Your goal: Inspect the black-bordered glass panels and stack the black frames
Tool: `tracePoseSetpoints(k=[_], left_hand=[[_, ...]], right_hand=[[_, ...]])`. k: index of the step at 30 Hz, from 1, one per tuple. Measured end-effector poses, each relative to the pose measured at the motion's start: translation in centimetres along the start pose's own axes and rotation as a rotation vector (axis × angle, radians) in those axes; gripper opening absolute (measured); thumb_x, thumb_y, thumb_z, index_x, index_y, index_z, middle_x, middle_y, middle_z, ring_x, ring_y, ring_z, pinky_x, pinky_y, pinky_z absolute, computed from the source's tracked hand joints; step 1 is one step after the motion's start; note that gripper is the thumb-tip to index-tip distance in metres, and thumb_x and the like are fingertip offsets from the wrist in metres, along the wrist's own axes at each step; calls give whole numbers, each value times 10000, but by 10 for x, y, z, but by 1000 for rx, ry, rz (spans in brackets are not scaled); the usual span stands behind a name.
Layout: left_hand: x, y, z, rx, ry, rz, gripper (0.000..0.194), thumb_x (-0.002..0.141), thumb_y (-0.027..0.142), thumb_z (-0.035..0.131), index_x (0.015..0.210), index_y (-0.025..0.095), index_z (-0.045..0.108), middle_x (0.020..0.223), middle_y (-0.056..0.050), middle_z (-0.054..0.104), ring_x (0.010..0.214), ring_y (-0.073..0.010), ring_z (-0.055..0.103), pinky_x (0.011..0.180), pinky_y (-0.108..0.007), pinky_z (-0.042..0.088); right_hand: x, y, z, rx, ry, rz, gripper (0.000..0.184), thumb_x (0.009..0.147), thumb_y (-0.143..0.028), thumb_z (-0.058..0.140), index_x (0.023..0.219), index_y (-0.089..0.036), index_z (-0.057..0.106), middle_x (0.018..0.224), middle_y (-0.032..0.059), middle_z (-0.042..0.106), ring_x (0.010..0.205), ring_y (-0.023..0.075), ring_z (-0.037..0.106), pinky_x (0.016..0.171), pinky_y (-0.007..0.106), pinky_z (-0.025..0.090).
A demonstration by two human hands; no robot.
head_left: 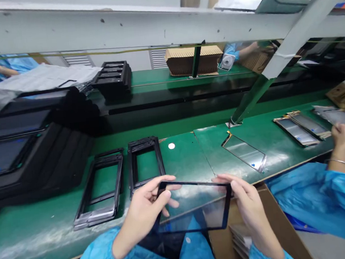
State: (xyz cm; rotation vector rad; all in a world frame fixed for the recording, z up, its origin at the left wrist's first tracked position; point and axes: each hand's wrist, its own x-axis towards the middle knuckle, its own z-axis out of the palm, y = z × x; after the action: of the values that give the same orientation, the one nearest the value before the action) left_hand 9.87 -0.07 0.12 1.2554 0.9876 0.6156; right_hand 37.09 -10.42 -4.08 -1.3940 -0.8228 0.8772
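Between my two hands I hold a clear touchscreen glass panel (195,206) with a black border, tilted over the bench's front edge. My left hand (147,205) grips its left end, thumb on the near face and fingers behind. At the right end my right hand (242,196) pinches the border, some fingers showing through the glass. Left of the panel lie two groups of black rectangular frames, one nearer (117,191) and one farther (161,159). A single glass panel with a gold flex tail (244,152) rests on the green bench to the right.
Black trays (68,156) with dark screens are stacked at left. A co-worker's hand (342,137) touches wrapped panels at right, beside piled panels (297,131). A post (253,97) rises from the green bench (180,149). Below me sits a cardboard box (285,220).
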Motion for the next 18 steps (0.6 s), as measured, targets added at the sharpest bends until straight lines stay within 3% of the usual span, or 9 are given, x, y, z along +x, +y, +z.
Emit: tracePoseSetpoints(k=[2, 5, 9, 12, 14, 15, 16, 18], left_hand=[[3, -3, -3, -48, 40, 20, 414, 941, 446, 735, 1252, 174, 705, 1106, -154, 844, 705, -242, 820, 524, -272, 620], [6, -8, -7, -79, 68, 37, 407, 933, 471, 756, 1217, 184, 701, 1080, -148, 847, 681, -237, 814, 524, -281, 633], [3, -9, -12, 36, 62, 69, 370, 999, 480, 669, 1242, 201, 685, 1229, -179, 812, 750, -267, 829, 567, -339, 672], [2, -3, -12, 417, 134, 358, 376, 1037, 396, 614, 1379, 249, 673, 1585, -173, 601, 1221, -351, 753, 950, -494, 666], [5, 3, -7, 756, 156, 609, 428, 1026, 311, 630, 1452, 278, 664, 1667, -124, 516, 1505, -393, 513, 1231, -644, 414], [8, 7, -3, 884, 127, 705, 421, 1022, 284, 636, 1440, 277, 684, 1623, -114, 573, 1525, -397, 484, 1272, -684, 315], [11, 10, 1, 963, 64, 765, 378, 1024, 267, 635, 1392, 269, 722, 1524, -109, 671, 1474, -388, 549, 1279, -692, 293], [15, 17, 8, 989, -80, 793, 268, 1044, 258, 615, 1243, 240, 793, 1205, -88, 838, 1175, -314, 766, 1232, -604, 430]], right_hand=[[-4, 6, -2, 97, 28, 65, 342, 911, -522, 765, 1099, -248, 846, 918, 85, 870, 655, 250, 812, 707, 373, 657], [-10, 8, 7, 138, 104, 85, 325, 830, -491, 835, 1019, -227, 840, 636, 42, 802, 574, 260, 782, 636, 360, 646], [-14, 2, 17, 138, 135, 100, 316, 802, -499, 856, 922, -208, 830, 704, 81, 833, 560, 264, 790, 578, 344, 647], [-16, -5, 21, 112, 182, 89, 292, 807, -478, 860, 896, -201, 834, 715, 85, 839, 537, 251, 789, 554, 322, 651], [-18, -9, 25, 79, 192, 85, 279, 810, -463, 859, 890, -196, 840, 712, 89, 838, 536, 248, 790, 547, 311, 654], [-19, -9, 26, 63, 190, 86, 280, 807, -459, 860, 892, -193, 843, 715, 94, 839, 536, 250, 790, 544, 311, 657], [-21, -9, 28, 49, 190, 91, 286, 804, -459, 860, 898, -189, 847, 719, 100, 839, 538, 254, 791, 544, 315, 660], [-25, -4, 27, 32, 199, 116, 312, 789, -471, 868, 904, -181, 854, 725, 111, 840, 542, 268, 792, 552, 331, 669]])
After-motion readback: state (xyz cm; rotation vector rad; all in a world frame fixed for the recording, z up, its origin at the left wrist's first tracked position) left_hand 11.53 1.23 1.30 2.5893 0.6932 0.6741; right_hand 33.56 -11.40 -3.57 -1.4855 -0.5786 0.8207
